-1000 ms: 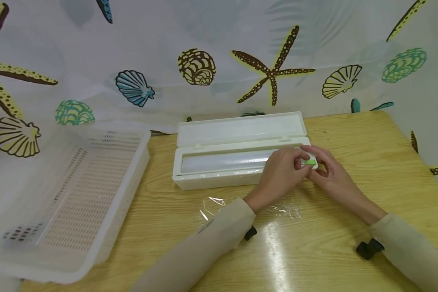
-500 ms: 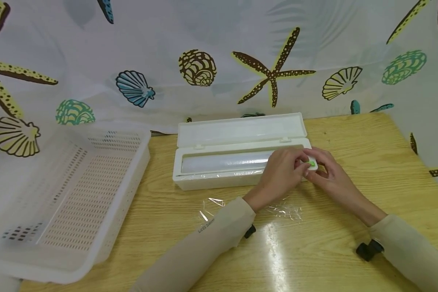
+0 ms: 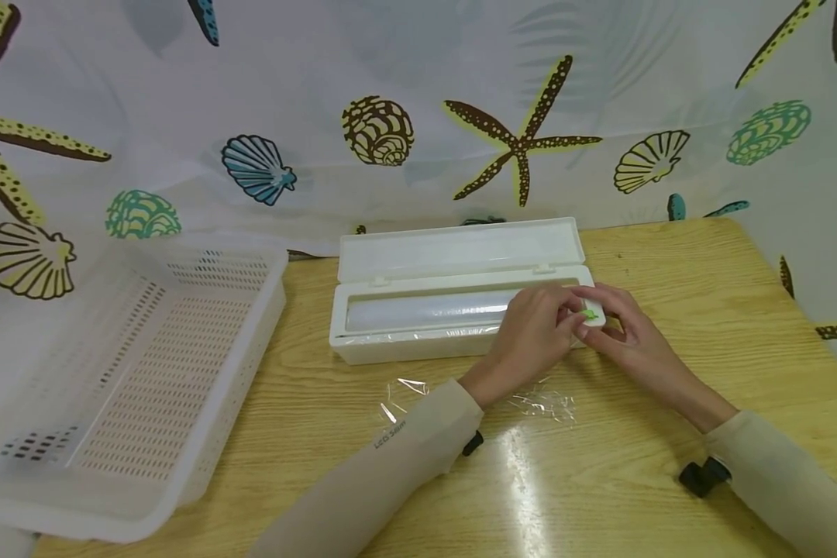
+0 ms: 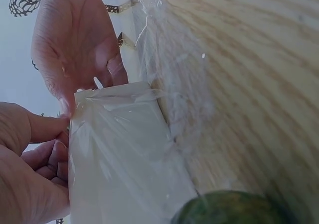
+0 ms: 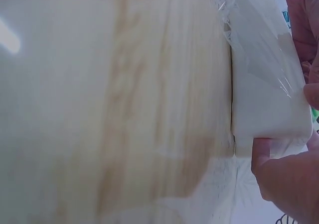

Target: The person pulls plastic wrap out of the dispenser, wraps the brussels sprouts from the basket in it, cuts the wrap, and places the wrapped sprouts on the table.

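Note:
A white cling film dispenser point(image 3: 418, 350) lies on the table with its lid point(image 3: 460, 248) tipped back. Inside sits a roll of cling film point(image 3: 425, 308), and film drapes over the front wall. At the right end, the thumb and fingertips of my left hand point(image 3: 530, 325) pinch at a small green slide cutter point(image 3: 589, 314), which they partly hide. My right hand point(image 3: 635, 333) grips that same end, thumb in front and fingers behind. In the left wrist view, the left hand point(image 4: 25, 169) works at the box's upper edge, with the right hand point(image 4: 79, 40) beyond.
A white perforated plastic basket point(image 3: 174, 372) stands at the left. Crumpled clear film point(image 3: 544, 403) hangs or lies before the dispenser on the wooden table point(image 3: 600, 480). A shell-patterned curtain point(image 3: 307, 70) closes off the back.
Both hands have shifted very slightly left at the dispenser's right end. The green cutter now looks smaller and more tilted beside the left fingertips. The dispenser has stayed in place.

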`<state>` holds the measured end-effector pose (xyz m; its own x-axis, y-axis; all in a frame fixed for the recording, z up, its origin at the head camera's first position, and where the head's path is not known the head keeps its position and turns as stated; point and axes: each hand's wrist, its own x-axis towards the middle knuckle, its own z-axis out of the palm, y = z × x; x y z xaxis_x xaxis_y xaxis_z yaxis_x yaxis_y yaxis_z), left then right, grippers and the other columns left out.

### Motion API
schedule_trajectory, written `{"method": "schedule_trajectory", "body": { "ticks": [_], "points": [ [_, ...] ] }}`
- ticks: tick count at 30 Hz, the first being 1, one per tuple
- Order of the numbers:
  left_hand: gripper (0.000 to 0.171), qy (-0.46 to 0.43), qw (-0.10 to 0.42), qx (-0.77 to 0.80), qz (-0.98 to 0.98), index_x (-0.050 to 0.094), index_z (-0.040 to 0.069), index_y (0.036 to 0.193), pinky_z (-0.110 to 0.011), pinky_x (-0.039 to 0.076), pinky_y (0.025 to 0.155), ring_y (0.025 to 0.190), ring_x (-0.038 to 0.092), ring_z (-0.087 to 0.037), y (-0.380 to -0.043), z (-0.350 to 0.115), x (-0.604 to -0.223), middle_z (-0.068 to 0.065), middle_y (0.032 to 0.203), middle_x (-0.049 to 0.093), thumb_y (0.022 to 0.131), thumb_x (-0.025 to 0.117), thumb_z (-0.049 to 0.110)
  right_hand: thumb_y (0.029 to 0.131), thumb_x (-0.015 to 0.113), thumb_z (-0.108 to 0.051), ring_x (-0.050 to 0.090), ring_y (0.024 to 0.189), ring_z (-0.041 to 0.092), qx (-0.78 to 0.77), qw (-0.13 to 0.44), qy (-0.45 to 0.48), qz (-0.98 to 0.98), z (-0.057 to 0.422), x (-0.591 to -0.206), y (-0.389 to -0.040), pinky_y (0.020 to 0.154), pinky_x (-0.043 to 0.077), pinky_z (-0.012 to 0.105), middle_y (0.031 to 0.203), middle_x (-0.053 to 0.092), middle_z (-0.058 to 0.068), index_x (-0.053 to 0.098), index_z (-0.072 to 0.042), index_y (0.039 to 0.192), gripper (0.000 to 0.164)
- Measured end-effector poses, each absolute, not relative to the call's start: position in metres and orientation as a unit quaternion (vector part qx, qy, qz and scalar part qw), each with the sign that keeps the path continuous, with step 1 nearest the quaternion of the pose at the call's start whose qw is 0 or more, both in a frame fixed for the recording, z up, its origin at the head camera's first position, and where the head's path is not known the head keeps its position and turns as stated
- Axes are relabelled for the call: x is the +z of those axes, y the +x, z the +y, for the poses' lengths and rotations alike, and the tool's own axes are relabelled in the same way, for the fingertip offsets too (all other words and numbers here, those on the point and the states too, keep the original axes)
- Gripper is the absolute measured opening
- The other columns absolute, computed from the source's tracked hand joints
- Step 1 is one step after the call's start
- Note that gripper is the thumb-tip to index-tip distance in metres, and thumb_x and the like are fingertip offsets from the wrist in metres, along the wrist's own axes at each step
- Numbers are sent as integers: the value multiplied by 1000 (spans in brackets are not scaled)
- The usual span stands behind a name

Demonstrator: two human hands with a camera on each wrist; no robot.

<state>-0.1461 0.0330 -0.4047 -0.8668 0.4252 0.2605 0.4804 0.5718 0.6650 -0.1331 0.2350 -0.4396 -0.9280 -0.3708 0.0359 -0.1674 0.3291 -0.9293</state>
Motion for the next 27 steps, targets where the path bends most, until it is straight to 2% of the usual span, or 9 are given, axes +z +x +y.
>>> {"method": "schedule_trajectory", "body": {
  "ticks": [3,7,10,14,19,27],
  "points": [
    [6,-256,36,-386,-885,79,3,105,-19,39,65,68,52,-8,-146,31,-405,4,84,68,104,75,7,112,64,-20,23,158,34,-546,94,-167,816,234,-439,-133,109,42,23,173,25,9,49,-15,164,54],
    [8,-256,31,-390,-884,79,-1,108,-21,42,67,70,54,-10,-146,29,-406,-3,91,73,105,74,5,112,65,-21,24,158,34,-538,98,-166,821,234,-437,-134,117,40,47,174,24,9,49,-17,164,55],
    [8,-261,33,-387,-884,79,1,108,-23,45,83,76,56,-11,-146,29,-407,-2,89,73,104,75,7,111,66,-22,25,158,36,-536,98,-162,823,235,-437,-133,118,37,63,174,24,10,49,-16,164,55],
    [5,-264,50,-364,-892,81,5,105,-32,41,101,89,58,-13,-146,28,-408,2,89,74,103,78,9,110,67,-22,24,157,37,-532,93,-161,826,236,-437,-133,118,34,69,174,26,11,51,-16,163,55],
    [5,-265,62,-351,-896,81,6,105,-35,40,99,97,60,-17,-145,28,-408,1,90,75,103,78,9,110,68,-21,23,158,38,-536,92,-162,824,237,-437,-134,118,33,71,174,26,12,51,-16,163,56],
    [7,-267,67,-350,-895,81,4,106,-31,40,94,92,58,-17,-144,26,-409,-1,92,75,103,77,10,110,68,-22,23,158,37,-541,100,-159,820,238,-437,-134,119,33,70,174,24,11,50,-16,163,56]
  ]
}}
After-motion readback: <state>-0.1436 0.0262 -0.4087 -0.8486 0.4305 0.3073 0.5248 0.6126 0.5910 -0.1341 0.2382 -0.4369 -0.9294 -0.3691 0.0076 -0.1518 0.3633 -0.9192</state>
